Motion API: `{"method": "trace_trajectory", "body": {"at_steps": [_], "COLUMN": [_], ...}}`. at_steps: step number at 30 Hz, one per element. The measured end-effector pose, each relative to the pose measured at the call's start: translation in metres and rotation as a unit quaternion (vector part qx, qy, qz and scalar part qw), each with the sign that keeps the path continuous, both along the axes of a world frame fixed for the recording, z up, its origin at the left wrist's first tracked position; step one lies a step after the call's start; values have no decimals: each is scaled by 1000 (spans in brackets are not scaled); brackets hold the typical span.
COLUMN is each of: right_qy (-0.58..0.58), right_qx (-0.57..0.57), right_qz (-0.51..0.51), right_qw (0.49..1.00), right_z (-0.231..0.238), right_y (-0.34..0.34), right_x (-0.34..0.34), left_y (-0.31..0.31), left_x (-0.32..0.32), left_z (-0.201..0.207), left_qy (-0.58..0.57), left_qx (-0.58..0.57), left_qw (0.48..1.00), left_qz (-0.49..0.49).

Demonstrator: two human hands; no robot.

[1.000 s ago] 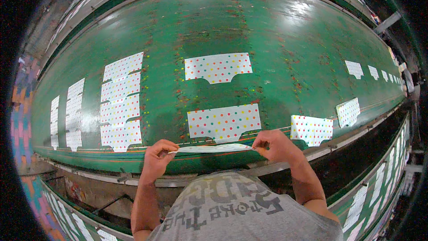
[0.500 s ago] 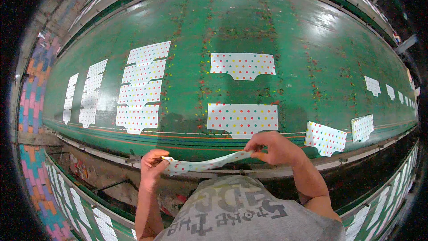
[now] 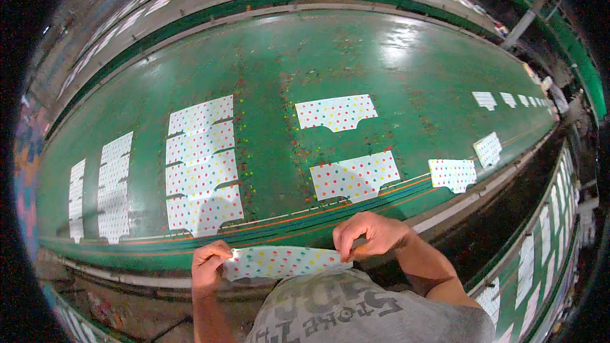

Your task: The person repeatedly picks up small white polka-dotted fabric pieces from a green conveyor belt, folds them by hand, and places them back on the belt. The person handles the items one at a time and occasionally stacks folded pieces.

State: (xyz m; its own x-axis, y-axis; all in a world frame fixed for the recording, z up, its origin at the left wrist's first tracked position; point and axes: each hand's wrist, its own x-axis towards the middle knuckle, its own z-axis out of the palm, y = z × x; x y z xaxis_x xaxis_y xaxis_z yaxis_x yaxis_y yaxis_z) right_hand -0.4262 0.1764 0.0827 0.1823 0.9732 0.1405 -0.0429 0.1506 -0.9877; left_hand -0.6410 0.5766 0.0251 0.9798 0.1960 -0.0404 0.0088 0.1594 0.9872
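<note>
Dotted fabric pieces [image 3: 201, 174] lay across the green worktop [image 3: 267, 57]; your left grip [image 3: 208, 268] and right grip [image 3: 373, 234], pinched closed, held a white, multicolour-dotted fabric panel [image 3: 279, 262] by its ends.

The tabletop [image 3: 267, 57] looks smooth and glossy — the panel [image 3: 279, 262] matt, thin cloth, the shirt [image 3: 356, 317] matt cloth too.

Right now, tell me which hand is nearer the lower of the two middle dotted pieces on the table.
Right. The right hand is just below the lower piece in the picture, not touching it; the left hand is lower and well to its left.
</note>
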Motion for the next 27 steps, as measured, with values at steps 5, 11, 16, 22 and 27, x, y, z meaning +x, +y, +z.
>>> {"method": "trace_trajectory", "body": {"at_steps": [5,11,16,22,27], "right_qy": [43,27,-147,-333,-416], "right_qx": [14,-51,-172,-227,-147], "right_qz": [-31,-122,-226,-369,-246], "right_qw": [998,991,948,838,863], "right_z": [7,18,17,-12,-53], "right_y": [52,67,71,89,105], "right_x": [-55,-92,-91,-77,-81], "left_y": [53,82,83,86,95], "left_x": [-14,-8,-4,-27,-61], "left_z": [-2,-12,-4,17,22], "left_qy": [43,91,92,119,96], "left_qx": [-110,-16,107,283,336], "left_qw": [993,994,990,950,935], "left_qz": [-1,-52,16,65,62]}}
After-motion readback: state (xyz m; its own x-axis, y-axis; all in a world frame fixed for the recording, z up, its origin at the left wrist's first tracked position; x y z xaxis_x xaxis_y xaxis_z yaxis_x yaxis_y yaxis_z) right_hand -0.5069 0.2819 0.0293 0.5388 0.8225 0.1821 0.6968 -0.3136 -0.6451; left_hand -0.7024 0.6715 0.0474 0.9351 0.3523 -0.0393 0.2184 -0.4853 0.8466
